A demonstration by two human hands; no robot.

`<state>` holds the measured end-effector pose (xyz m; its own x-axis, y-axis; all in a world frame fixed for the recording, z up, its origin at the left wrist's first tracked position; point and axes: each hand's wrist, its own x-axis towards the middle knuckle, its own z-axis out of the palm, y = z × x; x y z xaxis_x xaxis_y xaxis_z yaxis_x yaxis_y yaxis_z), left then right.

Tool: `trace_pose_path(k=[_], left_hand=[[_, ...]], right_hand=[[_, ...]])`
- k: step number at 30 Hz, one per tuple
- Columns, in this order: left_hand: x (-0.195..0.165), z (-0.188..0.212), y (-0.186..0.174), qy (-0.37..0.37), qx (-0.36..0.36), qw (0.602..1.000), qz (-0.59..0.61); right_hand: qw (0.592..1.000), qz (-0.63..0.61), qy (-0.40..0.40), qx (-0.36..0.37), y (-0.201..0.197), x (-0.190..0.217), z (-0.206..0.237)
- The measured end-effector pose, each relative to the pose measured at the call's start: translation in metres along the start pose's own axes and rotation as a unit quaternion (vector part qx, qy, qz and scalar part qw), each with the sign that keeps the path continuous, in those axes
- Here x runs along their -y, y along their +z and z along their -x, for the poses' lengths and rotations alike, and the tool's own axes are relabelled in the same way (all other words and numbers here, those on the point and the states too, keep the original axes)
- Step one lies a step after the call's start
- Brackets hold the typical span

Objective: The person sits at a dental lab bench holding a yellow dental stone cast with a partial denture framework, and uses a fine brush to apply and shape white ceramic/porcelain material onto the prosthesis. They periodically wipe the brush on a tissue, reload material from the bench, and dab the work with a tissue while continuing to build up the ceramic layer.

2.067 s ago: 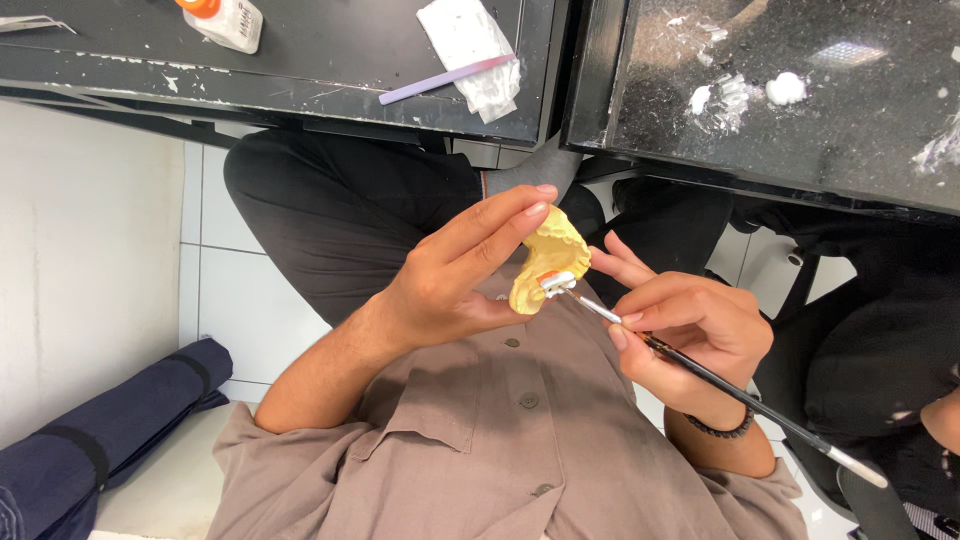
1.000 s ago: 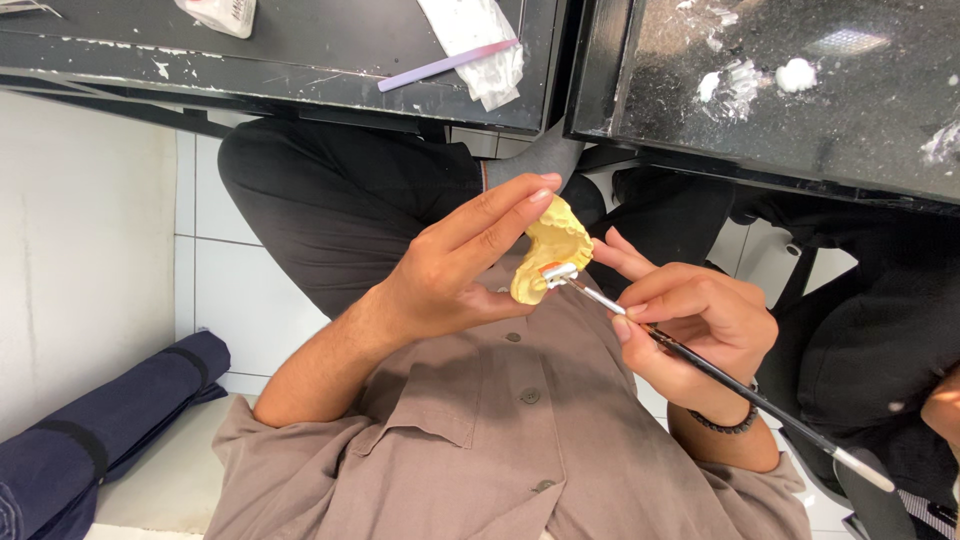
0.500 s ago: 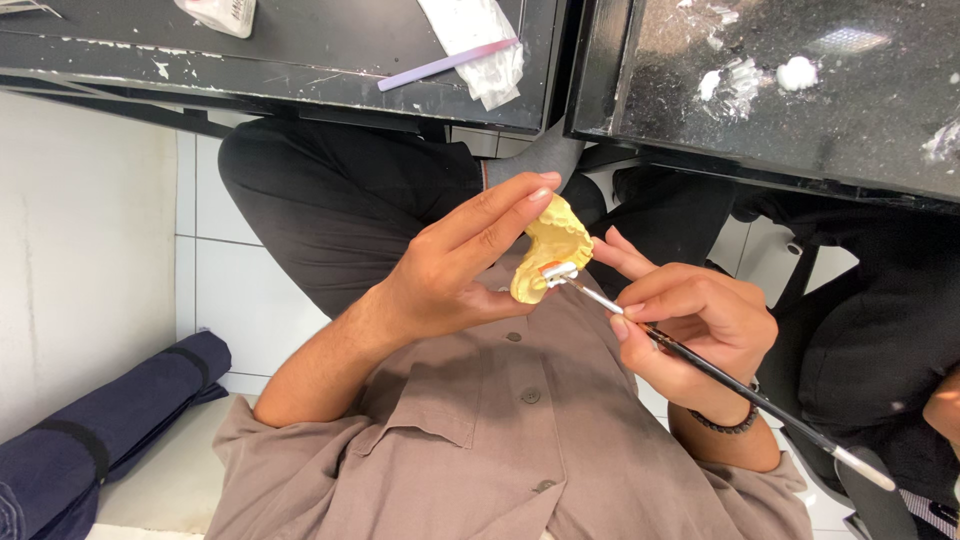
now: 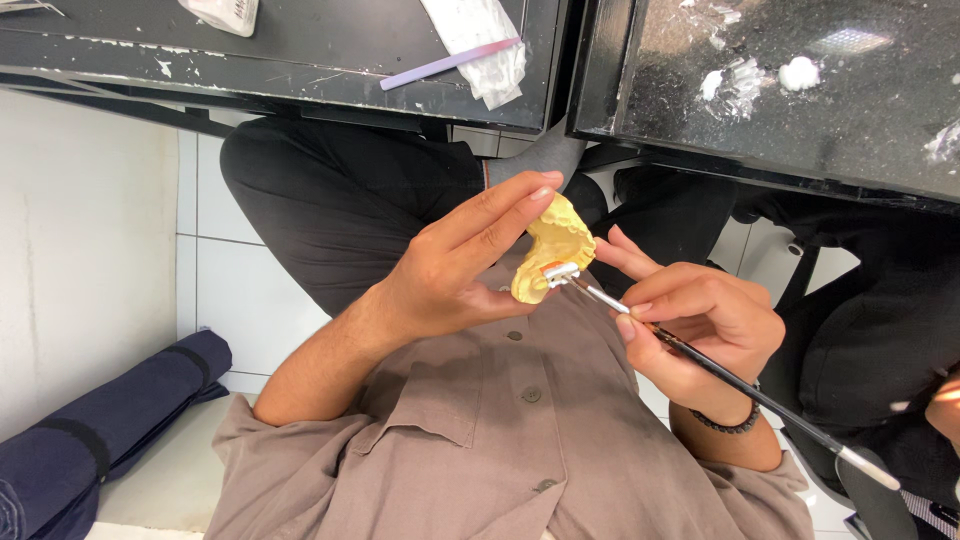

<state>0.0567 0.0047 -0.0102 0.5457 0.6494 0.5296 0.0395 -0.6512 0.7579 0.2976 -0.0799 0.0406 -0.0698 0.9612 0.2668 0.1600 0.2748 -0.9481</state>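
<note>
At the far left, well apart from both hands, a dark blue rolled bag (image 4: 95, 425) lies on the floor. The left hand (image 4: 455, 270) has its grip closed on a yellow dental cast (image 4: 548, 248), thumb under it and long fingers along its top side. Just to the right of this grip, the metal tip of a thin black brush (image 4: 720, 372) touches the lower edge of the cast. The right hand (image 4: 695, 325) has its grip closed on the brush handle, which runs down to the right past the wrist. Above the hands, on the dark tabletop (image 4: 330, 45), lie a purple stick (image 4: 450, 62) and a white plastic bag (image 4: 480, 40).
</note>
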Motion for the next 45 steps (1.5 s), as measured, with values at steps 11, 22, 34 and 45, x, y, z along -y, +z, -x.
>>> trace_pose_path(k=[11, 22, 34, 45], left_hand=[[-0.001, 0.001, -0.001, -0.009, 0.008, 1.0, -0.007], [-0.003, 0.0, -0.003, -0.016, 0.01, 1.0, 0.005], [-0.003, -0.002, -0.011, -0.069, 0.003, 0.981, 0.183], [-0.005, -0.004, -0.006, -0.053, -0.032, 0.995, 0.073]], right_hand=[[1.0, 0.0, 0.005, 0.002, 0.001, 0.001, 0.0], [1.0, -0.008, 0.012, 0.006, 0.0, 0.0, 0.001], [0.969, -0.214, 0.023, -0.117, -0.021, -0.007, 0.011], [0.996, -0.063, -0.024, -0.058, -0.013, -0.008, 0.014]])
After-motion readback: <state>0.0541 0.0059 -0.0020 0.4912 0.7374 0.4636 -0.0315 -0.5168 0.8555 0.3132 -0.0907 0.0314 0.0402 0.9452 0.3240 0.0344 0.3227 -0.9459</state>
